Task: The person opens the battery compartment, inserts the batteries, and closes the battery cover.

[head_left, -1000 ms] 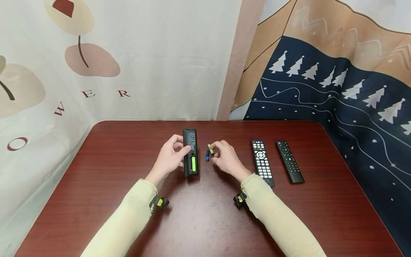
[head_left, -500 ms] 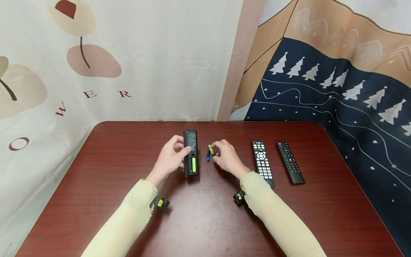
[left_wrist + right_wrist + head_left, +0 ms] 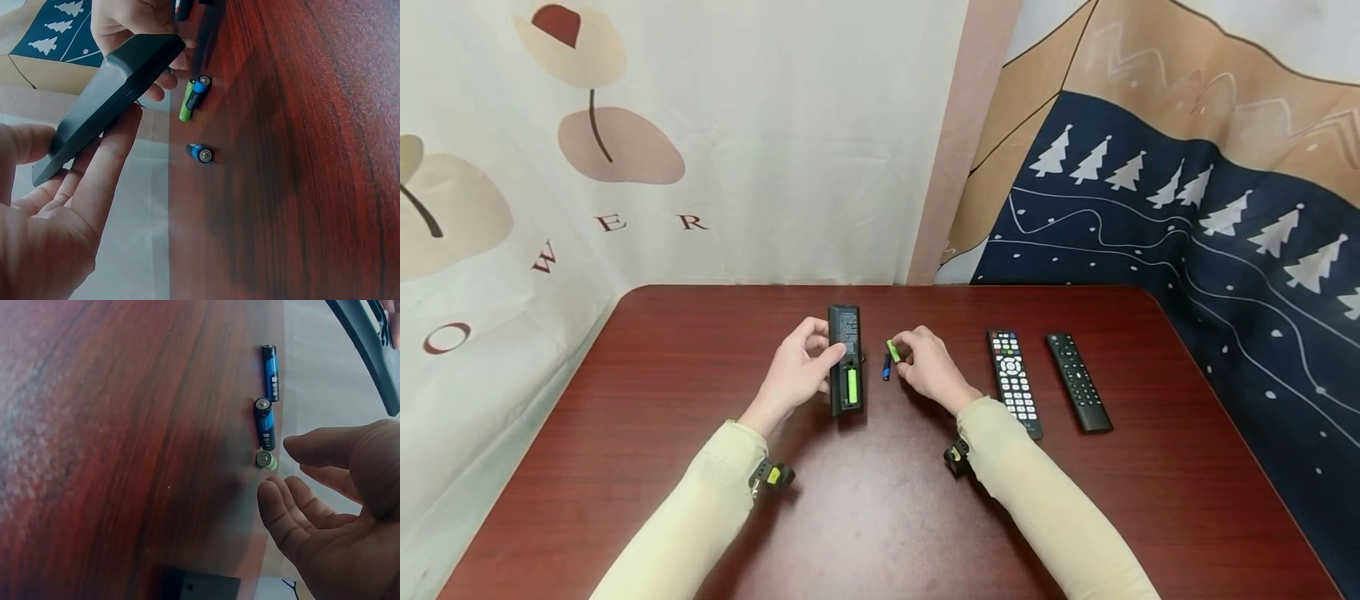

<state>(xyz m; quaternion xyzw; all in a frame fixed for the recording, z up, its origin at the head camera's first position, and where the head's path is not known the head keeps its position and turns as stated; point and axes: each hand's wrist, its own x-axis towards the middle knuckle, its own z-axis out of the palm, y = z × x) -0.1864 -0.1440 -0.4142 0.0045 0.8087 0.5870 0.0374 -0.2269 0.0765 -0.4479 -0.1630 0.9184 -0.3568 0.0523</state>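
Head view: the left hand (image 3: 797, 367) grips a long black plastic remote control (image 3: 845, 327) by its sides, raised over the brown wood-grain bench (image 3: 880, 517). The right hand (image 3: 931, 367) lies to the right, thumb and fingertips bent towards a small bright-green cylindrical battery (image 3: 892, 351) on the bench.

Key relation: this loose green battery lies between the hands, right of the remote and just beside the right fingertips, so the right hand is clearly nearer. Its long axis runs far-left to near-right. In the right wrist view one round end faces the camera and a gap shows between thumb and fingers; no grasp seen, light contact cannot be told. Polarity too small to read.

A blue-and-black cylindrical battery (image 3: 264, 425) lies just beside it on the left, axis roughly near–far. A second blue-and-black battery (image 3: 270, 372) is farther left, plain in both wrist views.

Remote: long axis near–far, back turned to the head camera, open battery compartment towards the near end. Inside it sits another green cylindrical battery (image 3: 852, 386), its axis along the remote. In the left wrist view the remote is tilted, clear of the bench.
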